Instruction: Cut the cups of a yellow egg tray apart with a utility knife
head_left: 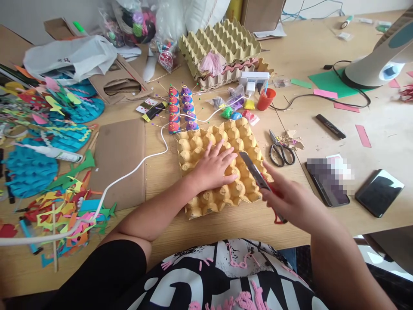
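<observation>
A yellow egg tray [206, 198] of moulded pulp lies on the table in front of me. My left hand [214, 167] rests flat on its middle with the fingers spread. In my right hand [290, 200] is a red-handled utility knife [254, 168], its blade out and pointing up and left over the tray's right side. Whether the blade touches the tray I cannot tell. Beyond the tray stand two painted rows cut from egg cups, one red and blue [174, 110], the other purple [188, 107], with pins stuck in them.
Scissors [280, 150] and two phones [379, 192] lie to the right. A white cable [129, 170] crosses a cardboard sheet [121, 181] on the left, near paper scraps [67, 206]. Behind are stacked egg trays [222, 41], an orange cup [266, 99] and a white lamp base [364, 71].
</observation>
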Tool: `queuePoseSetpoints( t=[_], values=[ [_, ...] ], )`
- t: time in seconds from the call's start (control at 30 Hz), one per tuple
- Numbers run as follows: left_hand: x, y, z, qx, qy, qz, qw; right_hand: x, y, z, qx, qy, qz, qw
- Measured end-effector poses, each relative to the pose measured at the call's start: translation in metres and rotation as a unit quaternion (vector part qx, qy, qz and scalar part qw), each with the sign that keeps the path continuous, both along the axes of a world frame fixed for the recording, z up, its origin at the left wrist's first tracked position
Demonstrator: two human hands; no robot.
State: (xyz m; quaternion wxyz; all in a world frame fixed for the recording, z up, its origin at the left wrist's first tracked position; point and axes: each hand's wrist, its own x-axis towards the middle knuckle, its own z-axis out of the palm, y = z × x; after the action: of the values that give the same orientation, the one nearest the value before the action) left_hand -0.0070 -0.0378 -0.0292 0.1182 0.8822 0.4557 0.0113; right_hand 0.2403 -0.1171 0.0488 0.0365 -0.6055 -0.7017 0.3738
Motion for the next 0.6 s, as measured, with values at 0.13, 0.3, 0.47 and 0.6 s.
queuePoseSetpoints(
  t=[0.13,0.3,0.47,0.6],
  values=[
    [-0.001,-0.001,0.002,0.005,-0.004,-0.001,1.000,0.022,0.018,-0.016,0.052,0.192,-0.108,0.974],
    [-0.003,-0.003,0.005,0.021,-0.016,-0.003,1.000,0.031,0.047,-0.052,0.165,0.233,-0.204,0.937],
    [-0.007,-0.013,0.018,0.063,-0.049,-0.040,0.996,0.031,0.065,-0.089,0.208,0.518,-0.282,0.780],
    [-0.013,-0.041,0.041,0.079,-0.017,-0.075,0.994,0.024,0.069,-0.098,0.196,0.597,-0.341,0.699]
  ],
)
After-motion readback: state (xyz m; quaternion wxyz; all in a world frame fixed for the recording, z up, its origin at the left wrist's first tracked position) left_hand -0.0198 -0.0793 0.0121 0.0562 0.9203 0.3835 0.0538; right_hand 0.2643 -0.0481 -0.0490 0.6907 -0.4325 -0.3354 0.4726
